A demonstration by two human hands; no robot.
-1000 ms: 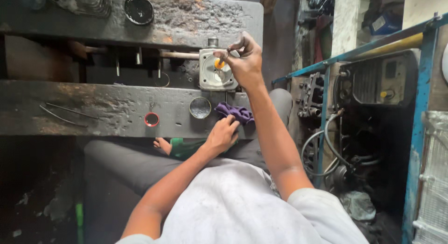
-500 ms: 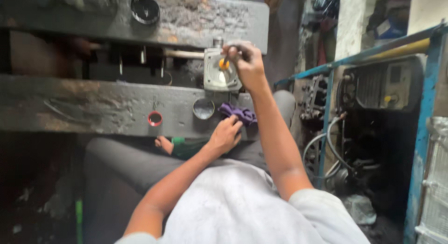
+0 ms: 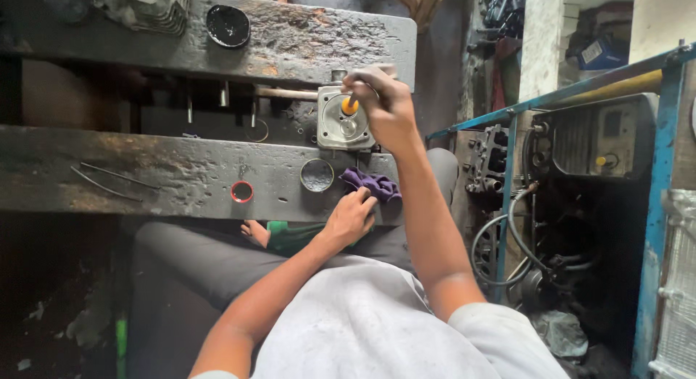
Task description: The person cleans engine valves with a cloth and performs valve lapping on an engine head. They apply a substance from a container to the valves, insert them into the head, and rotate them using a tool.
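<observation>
While seated at a grimy, pitted workbench (image 3: 145,176), with a second scorched plank above it (image 3: 304,38) carrying a black dish (image 3: 227,25) and a finned grey casting (image 3: 152,6). Between the planks, a square grey metal housing (image 3: 335,129), upright in the gap. Right hand (image 3: 384,103) over its top corner, fingers pinched narrow around an orange-handled tool (image 3: 349,104) set into the housing's face. Left hand (image 3: 350,218) flat at the bench's near edge, fingers loosely spread, touching a purple rag (image 3: 371,183). Just beside the rag, a round grey cup (image 3: 317,175); farther left, a red ring (image 3: 242,191) and thin wires (image 3: 109,180).

Likely risks: tool slipping off and knuckles striking the upper plank; housing, seemingly unclamped, twisting or tipping; cup or rag nudged off the near edge. Little room above the right hand; open bench leftward; blue frame (image 3: 507,205) and hoses (image 3: 500,241) crowding the right.
</observation>
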